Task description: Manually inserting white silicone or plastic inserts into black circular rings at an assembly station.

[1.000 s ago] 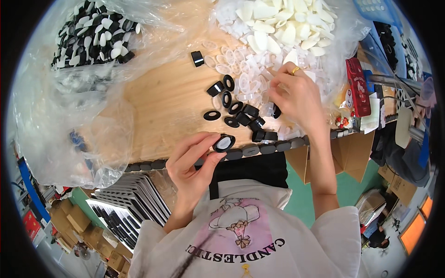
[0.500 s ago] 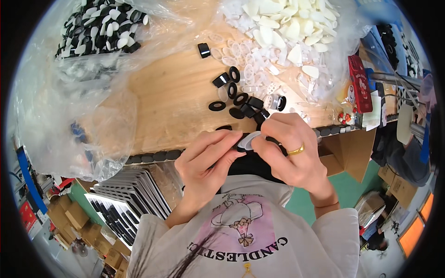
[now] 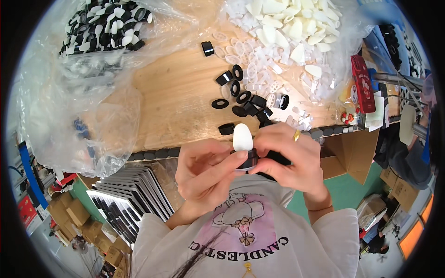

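**Both hands on a black ring and a white oval piece at the near edge of a wooden bench**

A wooden worktable point(image 3: 181, 92) fills the far half of the view, with clear plastic sheeting point(image 3: 69, 120) draped over its left side and boxes on the floor below.

Nearest, the person's pale printed shirt point(image 3: 241, 236) fills the bottom of the picture. Just beyond it, the two hands meet over the near table edge. The left hand point(image 3: 204, 173) is curled with its fingers around a small black ring point(image 3: 248, 161), its thumb laid across the front of it. The right hand point(image 3: 289, 157), wearing a gold finger ring point(image 3: 296, 135), closes on the same piece from the right side. A white oval insert point(image 3: 242, 137) stands upright out of the top of the black ring, between the two hands' fingertips.

Left of the hands, below the table, lies a stack of flat grey trays point(image 3: 130, 199).

Farther out, loose black rings point(image 3: 243, 99) are scattered at mid-table. Beyond them to the right lies a heap of clear and white oval parts point(image 3: 282, 32). At the far left, a clear bag holds mixed black and white pieces point(image 3: 104, 28). A red packet point(image 3: 361, 83) lies near the right edge.
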`<state>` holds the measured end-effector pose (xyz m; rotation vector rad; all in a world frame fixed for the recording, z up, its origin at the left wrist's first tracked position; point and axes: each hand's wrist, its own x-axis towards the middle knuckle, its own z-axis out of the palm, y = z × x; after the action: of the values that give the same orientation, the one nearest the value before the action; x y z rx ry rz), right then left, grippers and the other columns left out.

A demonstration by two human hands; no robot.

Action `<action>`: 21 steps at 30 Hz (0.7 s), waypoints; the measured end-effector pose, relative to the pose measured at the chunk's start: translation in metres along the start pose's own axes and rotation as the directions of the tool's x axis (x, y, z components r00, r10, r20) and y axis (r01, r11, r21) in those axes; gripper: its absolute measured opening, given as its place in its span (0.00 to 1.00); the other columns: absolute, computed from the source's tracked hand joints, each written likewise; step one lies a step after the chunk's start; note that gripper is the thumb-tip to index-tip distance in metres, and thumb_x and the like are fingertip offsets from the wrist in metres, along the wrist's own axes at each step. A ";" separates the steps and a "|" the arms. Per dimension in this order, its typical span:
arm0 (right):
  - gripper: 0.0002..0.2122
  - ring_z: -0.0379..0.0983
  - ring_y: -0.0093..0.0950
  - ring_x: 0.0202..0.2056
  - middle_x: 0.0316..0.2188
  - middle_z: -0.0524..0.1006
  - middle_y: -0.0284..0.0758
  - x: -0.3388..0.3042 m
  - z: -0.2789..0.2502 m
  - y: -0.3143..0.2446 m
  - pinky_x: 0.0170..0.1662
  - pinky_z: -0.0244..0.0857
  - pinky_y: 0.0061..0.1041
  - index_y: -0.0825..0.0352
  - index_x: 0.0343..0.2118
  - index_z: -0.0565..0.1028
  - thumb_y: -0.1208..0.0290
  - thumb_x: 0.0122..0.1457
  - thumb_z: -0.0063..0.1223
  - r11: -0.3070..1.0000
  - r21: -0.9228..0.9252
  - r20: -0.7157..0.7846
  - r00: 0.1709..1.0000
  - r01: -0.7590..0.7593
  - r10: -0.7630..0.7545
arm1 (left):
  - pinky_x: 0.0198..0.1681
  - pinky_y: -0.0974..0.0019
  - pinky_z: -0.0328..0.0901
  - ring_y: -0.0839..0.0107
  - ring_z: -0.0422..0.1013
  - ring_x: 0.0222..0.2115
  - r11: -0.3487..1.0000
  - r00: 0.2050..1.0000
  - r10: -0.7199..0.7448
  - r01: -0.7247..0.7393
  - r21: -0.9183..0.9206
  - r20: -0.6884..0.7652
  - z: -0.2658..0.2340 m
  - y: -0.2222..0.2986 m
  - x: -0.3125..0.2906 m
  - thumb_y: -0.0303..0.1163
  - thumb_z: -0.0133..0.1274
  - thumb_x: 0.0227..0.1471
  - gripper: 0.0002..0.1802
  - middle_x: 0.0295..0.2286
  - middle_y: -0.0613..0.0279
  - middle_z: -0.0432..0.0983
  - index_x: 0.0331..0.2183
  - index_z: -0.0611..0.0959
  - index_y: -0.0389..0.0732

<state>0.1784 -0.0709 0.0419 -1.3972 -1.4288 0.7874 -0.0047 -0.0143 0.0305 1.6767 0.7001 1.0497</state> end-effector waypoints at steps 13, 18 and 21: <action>0.15 0.72 0.23 0.22 0.29 0.79 0.35 -0.007 -0.004 0.010 0.22 0.62 0.18 0.67 0.36 0.76 0.74 0.45 0.69 0.979 0.180 0.015 0.995 0.093 -0.098 | 0.27 0.69 0.74 0.64 0.74 0.25 0.967 0.973 0.228 -0.231 0.112 0.037 -0.005 -0.004 -0.014 0.04 0.58 0.34 0.21 0.32 0.58 0.67 0.35 0.86 0.30; 0.20 0.62 0.11 0.25 0.26 0.75 0.27 0.014 -0.007 -0.002 0.24 0.50 0.11 0.66 0.45 0.64 0.85 0.52 0.61 0.899 0.352 0.162 0.963 -0.259 0.215 | 0.27 0.68 0.75 0.63 0.73 0.25 0.949 0.946 0.274 -0.295 0.111 0.173 -0.002 -0.007 -0.012 0.10 0.64 0.34 0.18 0.32 0.60 0.68 0.34 0.86 0.29; 0.18 0.63 0.11 0.25 0.26 0.74 0.28 0.007 0.009 -0.001 0.24 0.50 0.11 0.67 0.42 0.65 0.86 0.52 0.60 0.812 0.539 -0.026 0.960 -0.221 0.279 | 0.27 0.67 0.75 0.63 0.73 0.23 0.967 0.966 0.235 -0.244 0.077 0.107 0.001 -0.002 -0.010 0.11 0.64 0.35 0.17 0.32 0.60 0.68 0.34 0.86 0.30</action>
<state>0.1706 -0.0632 0.0408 -1.1718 -0.8506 1.1618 -0.0080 -0.0220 0.0255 1.9125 0.4954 1.1095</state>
